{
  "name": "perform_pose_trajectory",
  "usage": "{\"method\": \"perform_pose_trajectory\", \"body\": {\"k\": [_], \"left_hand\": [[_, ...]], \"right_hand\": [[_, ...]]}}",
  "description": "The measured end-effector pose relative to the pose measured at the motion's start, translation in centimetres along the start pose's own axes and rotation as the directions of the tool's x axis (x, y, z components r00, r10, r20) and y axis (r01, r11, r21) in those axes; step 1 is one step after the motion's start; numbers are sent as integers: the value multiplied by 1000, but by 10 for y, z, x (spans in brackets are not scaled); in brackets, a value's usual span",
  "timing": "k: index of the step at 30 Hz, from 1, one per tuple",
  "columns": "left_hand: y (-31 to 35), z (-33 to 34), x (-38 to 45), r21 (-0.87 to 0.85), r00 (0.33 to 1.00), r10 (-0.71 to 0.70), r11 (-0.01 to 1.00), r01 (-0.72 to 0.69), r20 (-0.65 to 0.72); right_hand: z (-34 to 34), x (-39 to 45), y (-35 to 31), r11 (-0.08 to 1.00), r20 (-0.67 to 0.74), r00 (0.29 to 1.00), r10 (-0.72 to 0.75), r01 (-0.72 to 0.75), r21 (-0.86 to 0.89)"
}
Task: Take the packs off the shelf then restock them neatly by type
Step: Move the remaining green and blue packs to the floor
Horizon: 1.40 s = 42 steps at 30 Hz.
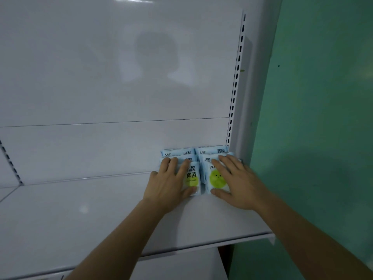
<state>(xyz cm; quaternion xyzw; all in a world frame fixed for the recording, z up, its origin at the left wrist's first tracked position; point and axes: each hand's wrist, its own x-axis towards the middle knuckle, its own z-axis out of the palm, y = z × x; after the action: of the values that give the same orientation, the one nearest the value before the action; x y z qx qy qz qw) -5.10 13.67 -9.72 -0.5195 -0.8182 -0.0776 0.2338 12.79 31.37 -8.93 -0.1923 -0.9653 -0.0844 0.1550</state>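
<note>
Both hands rest on packs in the shelf's back right corner.

The left hand [169, 182] lies spread flat on the left front pack [191, 178]; the right hand [236, 182] lies spread on the right front pack [216, 178]. Six light-blue packs show, in two side-by-side rows of three, against the slotted upright [235, 81]. The white shelf [80, 219] is bare leftward and toward its front edge; a green wall [323, 98] stands right.

A single head-worn, wide-angle view is given, aimed forward and slightly down at a white shelf [101, 215] from close range; the green wall [323, 118] is seen at right.
</note>
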Motion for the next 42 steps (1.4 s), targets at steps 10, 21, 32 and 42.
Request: {"method": "perform_pose_trajectory", "body": {"k": [10, 21, 32, 42], "left_hand": [[-3, -20, -10, 8, 997, -39, 999, 40, -60], [-69, -82, -107, 112, 921, -385, 914, 390, -66], [-171, -177, -300, 277, 721, -679, 673, 686, -138], [-246, -258, -496, 336, 498, -843, 417, 844, -202]], "right_hand": [[-30, -2, -18, 998, -85, 996, 35, -40, -56], [-61, 45, -146, 930, -170, 927, -335, 355, 100], [-86, 40, -378, 691, -230, 702, -674, 709, 141], [-113, -11, -609, 436, -285, 470, -835, 882, 179]]}}
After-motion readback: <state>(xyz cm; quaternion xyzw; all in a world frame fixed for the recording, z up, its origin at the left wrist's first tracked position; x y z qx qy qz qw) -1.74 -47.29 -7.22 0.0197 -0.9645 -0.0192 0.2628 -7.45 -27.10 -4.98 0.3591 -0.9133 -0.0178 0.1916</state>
